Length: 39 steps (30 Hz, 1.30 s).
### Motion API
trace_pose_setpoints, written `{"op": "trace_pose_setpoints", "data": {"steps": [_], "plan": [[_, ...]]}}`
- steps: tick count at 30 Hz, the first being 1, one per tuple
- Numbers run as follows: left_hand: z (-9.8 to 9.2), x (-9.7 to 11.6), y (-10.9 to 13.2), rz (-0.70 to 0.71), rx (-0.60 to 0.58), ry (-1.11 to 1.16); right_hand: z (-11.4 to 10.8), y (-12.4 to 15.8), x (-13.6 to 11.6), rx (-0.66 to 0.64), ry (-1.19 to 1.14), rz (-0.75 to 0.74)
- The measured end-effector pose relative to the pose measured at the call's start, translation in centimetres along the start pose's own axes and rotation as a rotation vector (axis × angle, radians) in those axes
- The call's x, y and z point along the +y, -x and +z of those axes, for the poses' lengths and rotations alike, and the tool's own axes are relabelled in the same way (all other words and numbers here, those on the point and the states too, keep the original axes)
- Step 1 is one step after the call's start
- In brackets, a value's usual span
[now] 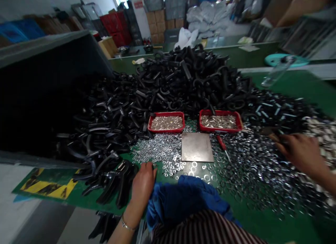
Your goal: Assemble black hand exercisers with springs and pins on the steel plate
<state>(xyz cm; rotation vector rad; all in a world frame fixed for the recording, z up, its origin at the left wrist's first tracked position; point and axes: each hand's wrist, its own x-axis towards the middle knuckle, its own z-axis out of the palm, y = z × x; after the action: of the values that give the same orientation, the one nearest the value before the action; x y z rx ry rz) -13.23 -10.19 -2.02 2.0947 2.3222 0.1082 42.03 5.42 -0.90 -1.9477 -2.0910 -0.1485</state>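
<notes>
My left hand (143,179) rests at the table's front edge with its fingers curled closed; a small shiny bit shows at the fingertips, too small to name. Beside it lie black curved handles (123,181) and a spread of small metal nuts (157,149). Over on the right, my right hand (301,151) reaches above a heap of metal rings (252,163), fingers bent round something blurred. Just past those fingers is a dark-ended piece with a wood-coloured part (273,134). Between the hands lie a square metal plate (197,147) and a red-handled screwdriver (221,142).
Two red trays of small metal parts, left (150,125) and right (240,123), stand before a high pile of black handles (189,76). A large dark bin (52,97) lies tipped at left. White pieces (320,135) and a clear bottle (278,72) are at right.
</notes>
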Motion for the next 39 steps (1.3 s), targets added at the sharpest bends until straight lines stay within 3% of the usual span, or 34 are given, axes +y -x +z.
{"op": "trace_pose_setpoints", "data": {"steps": [4, 9, 14, 18, 21, 25, 28, 31, 35, 39], "plan": [[2.1, 0.9, -1.4, 0.041, -0.075, -0.095, 0.1, 0.9, 0.7, 0.005, 0.051, -0.111], [1.0, 0.8, -2.4, 0.05, -0.162, -0.073, 1.1, -1.5, 1.1, 0.064, -0.039, -0.061], [-0.2, 1.8, -3.6, -0.056, -0.071, 0.419, 2.5, -5.1, -2.8, -0.097, -0.095, -0.26], [-0.7, 4.5, -4.8, -0.055, 0.005, 0.712, 3.7, -6.1, -6.0, -0.125, -0.053, -0.281], [-0.8, 7.1, -5.5, 0.021, -0.022, 0.826, 3.9, -5.9, -6.1, -0.124, -0.041, -0.252], [-0.6, 10.5, -6.9, 0.028, -0.188, 1.126, 2.8, -4.2, -5.7, -0.106, -0.253, -0.095], [-0.3, 13.6, -8.4, -0.024, -0.342, 1.445, 2.0, -2.9, -7.1, -0.116, -0.625, 0.061], [0.1, 16.8, -9.6, 0.011, -0.422, 1.588, 1.4, -2.6, -8.9, -0.151, -0.732, 0.071], [0.6, 18.7, -9.9, 0.108, -0.482, 1.577, 1.2, -3.6, -9.4, -0.322, -0.499, -0.008], [1.1, 18.2, -9.1, 0.103, -0.501, 1.527, 1.4, -4.1, -8.8, -0.453, -0.287, 0.027]]}}
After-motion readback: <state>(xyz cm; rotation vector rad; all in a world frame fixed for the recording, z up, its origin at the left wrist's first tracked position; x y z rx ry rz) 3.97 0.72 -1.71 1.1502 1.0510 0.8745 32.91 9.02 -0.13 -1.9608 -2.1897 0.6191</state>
